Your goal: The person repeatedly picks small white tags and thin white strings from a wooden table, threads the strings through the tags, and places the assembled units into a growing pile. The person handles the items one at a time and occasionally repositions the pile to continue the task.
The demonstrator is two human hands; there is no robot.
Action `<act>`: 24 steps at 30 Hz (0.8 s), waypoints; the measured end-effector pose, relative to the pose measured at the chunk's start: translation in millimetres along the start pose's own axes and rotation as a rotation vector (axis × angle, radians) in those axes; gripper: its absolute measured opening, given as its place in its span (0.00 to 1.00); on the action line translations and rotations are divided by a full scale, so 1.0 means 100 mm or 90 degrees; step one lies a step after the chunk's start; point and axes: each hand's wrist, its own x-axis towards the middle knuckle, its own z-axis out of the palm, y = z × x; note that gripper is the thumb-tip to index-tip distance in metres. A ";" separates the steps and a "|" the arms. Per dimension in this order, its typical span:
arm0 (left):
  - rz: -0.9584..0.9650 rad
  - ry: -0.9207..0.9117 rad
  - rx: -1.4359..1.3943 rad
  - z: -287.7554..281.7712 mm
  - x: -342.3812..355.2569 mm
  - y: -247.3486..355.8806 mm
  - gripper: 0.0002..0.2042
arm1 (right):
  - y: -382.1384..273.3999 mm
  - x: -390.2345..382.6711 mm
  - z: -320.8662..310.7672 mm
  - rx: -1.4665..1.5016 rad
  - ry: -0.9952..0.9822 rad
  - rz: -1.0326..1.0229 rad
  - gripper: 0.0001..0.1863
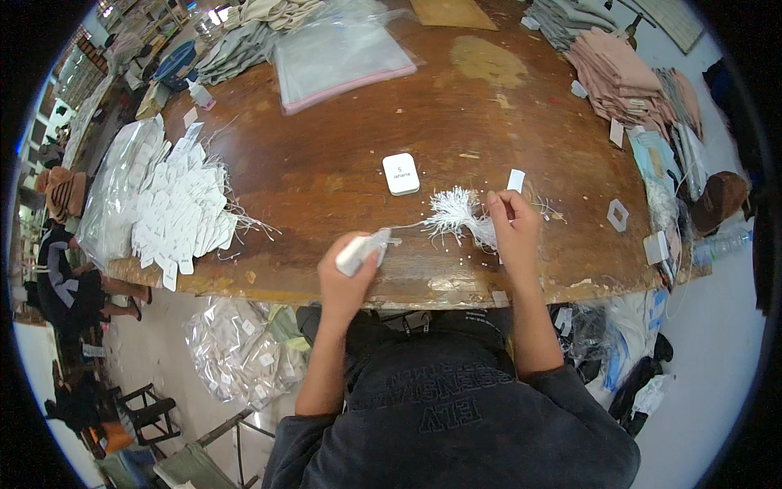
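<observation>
My left hand (pixel 342 273), at the near edge of the table, is closed round a small stack of white hang tags (pixel 355 253). A thin white string runs from beside these tags to a bundle of white tag strings (pixel 454 212) on the tabletop. Over the right end of that bundle is my right hand (pixel 513 224), its thumb and fingertips pinched together; whatever is between them is too small to make out. Just beyond the bundle lies a stack of white rounded cards (pixel 401 174). A small white tag (pixel 516 180) lies beyond my right fingertips.
A heap of strung white tags (pixel 183 204) lies on the left of the wooden table (pixel 326 163), beside a clear plastic bag (pixel 122 187). Clear plastic sleeves (pixel 342 69) lie at the far side. Folded pink cloth (pixel 615 77) is stacked far right. A bagged bundle (pixel 244 350) sits below the table.
</observation>
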 end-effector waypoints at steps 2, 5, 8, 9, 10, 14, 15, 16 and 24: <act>-0.030 0.004 -0.012 -0.11 0.08 -0.01 0.13 | 0.05 0.00 -0.11 -0.112 -0.023 -0.085 0.09; -0.018 0.064 0.020 -0.20 0.14 -0.01 0.14 | 0.08 -0.08 -0.16 -0.274 -0.065 -0.152 0.09; 0.005 0.156 0.040 -0.21 0.17 0.01 0.14 | 0.08 -0.11 -0.11 -0.306 -0.087 -0.167 0.08; -0.002 0.173 0.048 -0.21 0.18 0.03 0.14 | 0.06 -0.11 -0.09 -0.305 -0.098 -0.140 0.08; 0.021 0.176 0.046 -0.21 0.17 0.04 0.14 | 0.04 -0.11 -0.09 -0.254 -0.082 -0.155 0.08; 0.025 0.168 0.018 -0.21 0.10 0.08 0.13 | -0.08 -0.08 -0.17 -0.120 -0.044 -0.097 0.08; 0.019 0.159 0.004 -0.20 0.08 0.08 0.12 | -0.11 -0.06 -0.19 -0.087 -0.029 -0.098 0.07; 0.005 0.147 -0.017 -0.18 0.07 0.07 0.12 | -0.13 -0.05 -0.19 -0.080 -0.024 -0.073 0.07; -0.027 0.061 -0.072 -0.04 0.00 0.04 0.09 | -0.06 0.01 -0.11 0.078 0.007 -0.029 0.05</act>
